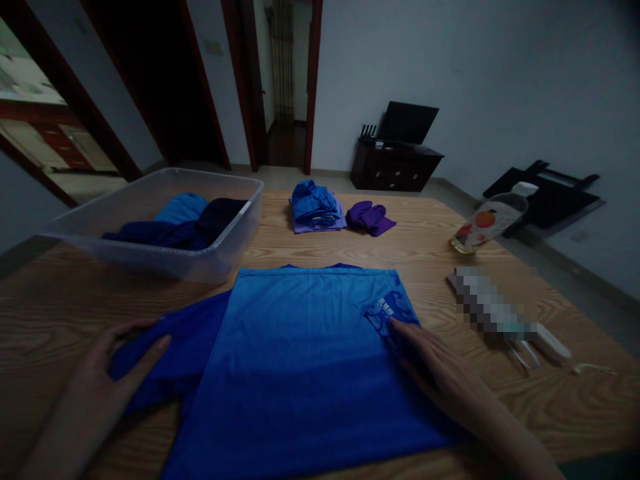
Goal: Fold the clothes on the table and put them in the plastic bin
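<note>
A blue shirt [300,347], fading from light blue at its far edge to deep blue near me, lies spread on the table, one sleeve reaching left. My left hand [113,367] is closed around the end of that sleeve, the thumb on top of the cloth; some fingertips are hidden. On the shirt's right side my right hand [435,363] lies with fingers stretched out, touching the cloth beside a patterned patch with pale lettering [387,310]. Nothing shows gripped in it.
A translucent plastic bin [225,257] with blue and dark clothes stands back left. Folded blue cloth [315,203] and a purple bundle [369,217] lie at the back. To the right are a bottle [493,220], a blurred-out packet [493,300] and the wooden table's edge [590,327].
</note>
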Action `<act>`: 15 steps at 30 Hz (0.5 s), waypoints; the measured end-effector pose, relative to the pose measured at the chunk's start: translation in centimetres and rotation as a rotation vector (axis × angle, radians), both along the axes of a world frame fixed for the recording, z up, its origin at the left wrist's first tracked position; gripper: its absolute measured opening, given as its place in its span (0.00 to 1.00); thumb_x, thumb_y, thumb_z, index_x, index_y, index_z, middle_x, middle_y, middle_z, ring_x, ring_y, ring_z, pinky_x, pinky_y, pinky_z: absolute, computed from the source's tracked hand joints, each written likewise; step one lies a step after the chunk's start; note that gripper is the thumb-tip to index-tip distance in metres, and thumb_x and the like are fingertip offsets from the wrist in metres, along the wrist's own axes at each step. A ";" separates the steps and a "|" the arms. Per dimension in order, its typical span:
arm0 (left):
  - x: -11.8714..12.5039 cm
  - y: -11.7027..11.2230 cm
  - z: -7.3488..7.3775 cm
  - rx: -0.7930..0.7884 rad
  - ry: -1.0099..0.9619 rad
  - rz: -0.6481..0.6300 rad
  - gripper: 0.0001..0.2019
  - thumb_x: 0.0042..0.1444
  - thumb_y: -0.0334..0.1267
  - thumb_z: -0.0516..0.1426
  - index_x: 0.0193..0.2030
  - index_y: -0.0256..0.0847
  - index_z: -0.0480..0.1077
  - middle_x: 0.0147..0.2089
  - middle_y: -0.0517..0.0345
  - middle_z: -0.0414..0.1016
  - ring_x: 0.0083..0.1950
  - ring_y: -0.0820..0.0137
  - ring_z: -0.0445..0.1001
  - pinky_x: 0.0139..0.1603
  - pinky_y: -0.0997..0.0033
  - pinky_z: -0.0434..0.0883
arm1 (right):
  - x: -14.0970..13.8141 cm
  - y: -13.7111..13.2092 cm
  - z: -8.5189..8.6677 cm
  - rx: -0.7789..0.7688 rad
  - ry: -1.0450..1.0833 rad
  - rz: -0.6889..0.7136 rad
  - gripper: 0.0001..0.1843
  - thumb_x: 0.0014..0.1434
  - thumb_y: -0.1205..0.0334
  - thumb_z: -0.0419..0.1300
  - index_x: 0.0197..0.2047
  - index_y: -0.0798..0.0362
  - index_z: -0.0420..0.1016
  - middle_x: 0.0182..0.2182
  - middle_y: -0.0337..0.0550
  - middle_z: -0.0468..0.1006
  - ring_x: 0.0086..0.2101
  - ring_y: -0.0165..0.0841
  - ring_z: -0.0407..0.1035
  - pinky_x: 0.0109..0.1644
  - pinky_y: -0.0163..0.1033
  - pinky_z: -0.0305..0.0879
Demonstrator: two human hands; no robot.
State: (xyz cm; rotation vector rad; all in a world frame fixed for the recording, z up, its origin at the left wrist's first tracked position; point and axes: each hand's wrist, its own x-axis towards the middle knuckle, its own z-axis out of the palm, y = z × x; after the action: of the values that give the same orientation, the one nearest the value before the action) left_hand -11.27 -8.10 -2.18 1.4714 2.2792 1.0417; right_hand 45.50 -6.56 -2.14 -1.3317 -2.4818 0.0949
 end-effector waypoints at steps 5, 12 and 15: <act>7.1 2.1 4.7 0.004 0.028 -0.189 0.19 0.66 0.53 0.58 0.57 0.47 0.74 0.59 0.56 0.81 0.61 0.54 0.80 0.67 0.48 0.77 | 1.0 -0.9 -2.0 0.031 -0.059 0.028 0.34 0.76 0.57 0.56 0.81 0.43 0.52 0.73 0.51 0.69 0.69 0.46 0.68 0.70 0.59 0.73; 16.3 2.4 3.5 -0.093 -0.052 -0.640 0.25 0.71 0.43 0.59 0.73 0.47 0.65 0.77 0.45 0.66 0.68 0.56 0.77 0.66 0.52 0.78 | 1.4 -0.7 -3.1 0.059 -0.031 0.048 0.35 0.76 0.55 0.53 0.82 0.37 0.52 0.74 0.48 0.67 0.66 0.52 0.72 0.67 0.64 0.76; 15.7 1.2 3.7 -0.205 -0.224 -0.795 0.38 0.71 0.51 0.62 0.82 0.53 0.51 0.81 0.45 0.60 0.68 0.60 0.78 0.62 0.59 0.82 | 1.6 -0.8 -2.9 0.035 -0.015 0.036 0.37 0.74 0.53 0.54 0.83 0.37 0.50 0.74 0.47 0.67 0.64 0.53 0.74 0.65 0.63 0.78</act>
State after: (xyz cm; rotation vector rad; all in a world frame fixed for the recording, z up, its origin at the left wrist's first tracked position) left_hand 4.47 -6.91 1.55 1.8088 1.3751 0.6547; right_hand 47.08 -7.32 -5.09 -1.2790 -2.5083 0.0503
